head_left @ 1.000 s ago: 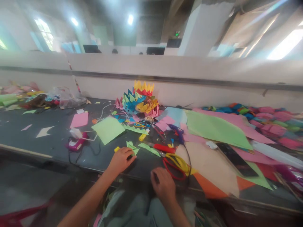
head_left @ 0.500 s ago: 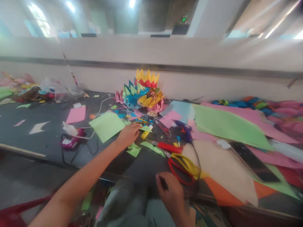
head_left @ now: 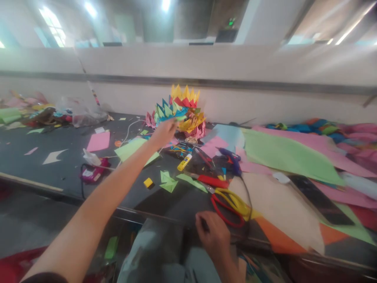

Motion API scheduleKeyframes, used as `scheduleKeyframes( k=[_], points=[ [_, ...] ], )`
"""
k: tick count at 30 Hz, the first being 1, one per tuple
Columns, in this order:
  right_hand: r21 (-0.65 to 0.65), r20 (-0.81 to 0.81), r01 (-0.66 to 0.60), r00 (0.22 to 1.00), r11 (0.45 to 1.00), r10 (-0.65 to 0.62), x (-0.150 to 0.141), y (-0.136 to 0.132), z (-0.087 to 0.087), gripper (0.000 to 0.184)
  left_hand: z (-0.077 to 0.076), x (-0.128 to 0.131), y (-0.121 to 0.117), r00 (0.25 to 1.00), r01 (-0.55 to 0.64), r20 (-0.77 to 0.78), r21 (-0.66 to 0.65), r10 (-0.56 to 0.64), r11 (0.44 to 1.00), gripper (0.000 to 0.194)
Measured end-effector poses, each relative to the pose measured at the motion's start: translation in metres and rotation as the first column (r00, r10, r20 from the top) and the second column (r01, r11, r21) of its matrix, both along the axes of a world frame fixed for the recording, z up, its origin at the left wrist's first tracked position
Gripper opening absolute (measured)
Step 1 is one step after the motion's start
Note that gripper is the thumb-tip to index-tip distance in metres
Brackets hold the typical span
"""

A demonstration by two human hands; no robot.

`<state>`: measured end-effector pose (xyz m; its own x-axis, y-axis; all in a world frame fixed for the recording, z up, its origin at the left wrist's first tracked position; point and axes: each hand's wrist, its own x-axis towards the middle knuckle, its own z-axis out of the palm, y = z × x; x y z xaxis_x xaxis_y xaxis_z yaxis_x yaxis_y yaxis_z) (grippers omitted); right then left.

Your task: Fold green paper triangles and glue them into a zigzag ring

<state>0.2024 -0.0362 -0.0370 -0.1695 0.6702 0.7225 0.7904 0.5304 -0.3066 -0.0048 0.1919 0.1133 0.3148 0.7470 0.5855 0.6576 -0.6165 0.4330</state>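
Observation:
Stretched forward over the table, my left hand [head_left: 165,131] is closed, with a small piece of light green paper [head_left: 180,118] at its fingertips. It hovers just in front of a pile of folded-paper pointed rings [head_left: 188,125] in yellow, red, blue, green and pink. Near the table's front edge my right hand [head_left: 214,232] is curled; a dark patch shows between thumb and fingers, and I cannot tell whether it is an object. Between the hands lie a yellow glue stick [head_left: 184,162], a yellow cap [head_left: 148,182], folded green paper [head_left: 168,182] and scissors [head_left: 232,206] with red and yellow handles.
A glue gun [head_left: 231,159] with a cord lies behind the scissors. On the right are coloured sheets [head_left: 291,157] and a phone [head_left: 319,199]. On the left stand a purple device [head_left: 94,173], a green sheet [head_left: 134,148] and pink paper [head_left: 99,141]. A wall [head_left: 141,59] runs behind.
My left hand has lifted and moved forward from the tabletop scraps to the folded-paper pile, carrying the green piece. The yellow cap now shows. My right hand stays nearly still.

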Motion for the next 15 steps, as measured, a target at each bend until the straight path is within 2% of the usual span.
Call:
scheduleKeyframes(
  k=[2,4,6,8,10,12,13,14,15],
  points=[
    [0.014,0.005,0.001,1.0,1.0,-0.001,-0.001,0.0,-0.001,0.005,0.028,-0.012,0.002,0.979,0.071,0.181,0.109,-0.09,0.992,0.036],
    [0.026,0.007,0.015,1.0,1.0,-0.016,-0.001,0.0,-0.002,0.004,0.058,-0.028,0.001,0.948,0.094,0.281,0.203,-0.15,0.975,0.036],
    [0.029,0.005,0.037,0.999,0.999,-0.037,-0.002,0.0,-0.002,0.004,0.092,-0.045,-0.007,0.931,0.073,0.322,0.292,-0.17,0.954,0.035],
    [0.02,0.005,0.047,0.999,0.999,-0.047,-0.003,0.001,-0.003,0.005,0.126,-0.062,-0.025,0.919,0.067,0.344,0.349,-0.195,0.935,0.034],
    [-0.001,0.012,0.049,0.999,0.999,-0.049,-0.003,0.001,-0.004,0.006,0.154,-0.076,-0.053,0.924,0.123,0.266,0.471,-0.274,0.873,0.034],
    [-0.024,0.013,0.062,0.998,0.998,-0.062,-0.003,0.0,-0.004,0.007,0.166,-0.082,-0.089,0.964,0.134,0.12,0.552,-0.238,0.823,0.032],
    [-0.042,0.006,0.063,0.998,0.997,-0.062,-0.004,-0.001,-0.002,0.007,0.163,-0.082,-0.107,0.976,0.06,0.138,0.583,-0.171,0.81,0.03],
    [-0.069,-0.013,0.05,0.999,0.996,-0.051,-0.004,-0.002,0.001,0.008,0.153,-0.08,-0.125,0.987,0.033,0.107,0.592,-0.119,0.805,0.028],
    [-0.104,-0.046,0.023,0.999,0.994,-0.028,-0.005,-0.002,0.005,0.009,0.137,-0.078,-0.141,0.999,-0.022,0.045,0.567,-0.004,0.823,0.028]
  ],
)
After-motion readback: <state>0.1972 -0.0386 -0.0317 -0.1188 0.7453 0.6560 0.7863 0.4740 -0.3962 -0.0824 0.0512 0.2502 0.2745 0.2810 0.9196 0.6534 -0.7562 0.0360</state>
